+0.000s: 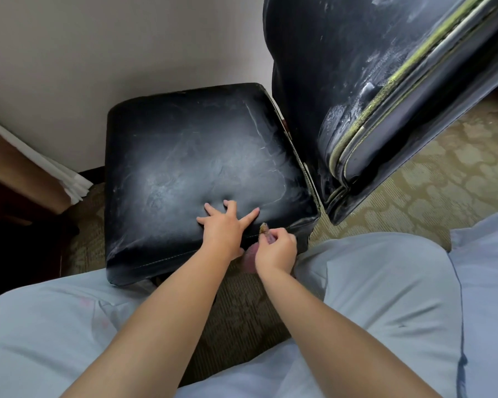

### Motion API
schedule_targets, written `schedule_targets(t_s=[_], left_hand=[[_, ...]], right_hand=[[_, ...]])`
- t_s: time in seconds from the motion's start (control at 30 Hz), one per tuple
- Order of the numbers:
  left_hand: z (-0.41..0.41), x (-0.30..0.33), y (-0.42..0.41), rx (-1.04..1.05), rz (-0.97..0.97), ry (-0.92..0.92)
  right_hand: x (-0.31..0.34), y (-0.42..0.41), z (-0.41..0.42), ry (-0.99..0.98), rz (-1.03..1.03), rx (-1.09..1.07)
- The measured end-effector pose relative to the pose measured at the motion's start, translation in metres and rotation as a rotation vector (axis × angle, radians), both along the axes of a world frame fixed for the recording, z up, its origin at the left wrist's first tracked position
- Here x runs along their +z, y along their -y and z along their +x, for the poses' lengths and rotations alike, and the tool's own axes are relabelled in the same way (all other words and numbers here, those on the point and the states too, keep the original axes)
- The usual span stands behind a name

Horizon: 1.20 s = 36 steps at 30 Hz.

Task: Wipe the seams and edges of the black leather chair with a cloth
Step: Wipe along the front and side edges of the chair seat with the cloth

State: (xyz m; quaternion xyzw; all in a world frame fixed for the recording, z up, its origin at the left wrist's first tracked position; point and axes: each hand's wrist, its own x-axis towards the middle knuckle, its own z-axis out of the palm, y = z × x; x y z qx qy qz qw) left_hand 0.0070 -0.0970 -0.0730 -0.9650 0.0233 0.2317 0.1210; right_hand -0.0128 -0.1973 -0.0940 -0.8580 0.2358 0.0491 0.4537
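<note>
The left hand (223, 226) lies flat and spread on the near part of the black leather stool (184, 156), fingers splayed, gripping nothing, pressing the cushion down. The right hand (276, 248) is pinched around a small bunched cloth (263, 226), whose tip pokes out just beside the left hand's forefinger. The stitched seam (167, 258) runs left to right along the stool's near edge, directly under and to the left of the cloth. The right hand is the nearer one to the seam's right corner, so wiping likely follows that line leftward. The black armchair (357, 96) stands to the right, dusty along its piping.
</note>
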Motion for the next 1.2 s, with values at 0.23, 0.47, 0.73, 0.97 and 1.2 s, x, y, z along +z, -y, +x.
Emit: schedule_targets(t_s=[0.23,0.47,0.73,0.97,1.2], left_hand=[[0.005,0.001,0.001,0.033,-0.018,-0.052],[0.014,0.009,0.011,0.011,0.016,-0.101],[0.029,0.008,0.026,-0.013,0.067,-0.147],[0.026,0.007,0.025,-0.008,0.061,-0.114],[0.034,0.003,0.025,0.009,0.012,-0.143]], right_hand=[[0.001,0.021,0.037,-0.012,0.095,-0.264],[-0.001,0.008,0.011,-0.042,0.015,-0.098],[0.002,0.022,0.035,-0.04,0.032,-0.206],[-0.001,0.018,0.024,-0.017,0.064,-0.16],[0.001,0.031,0.047,-0.086,-0.031,-0.117]])
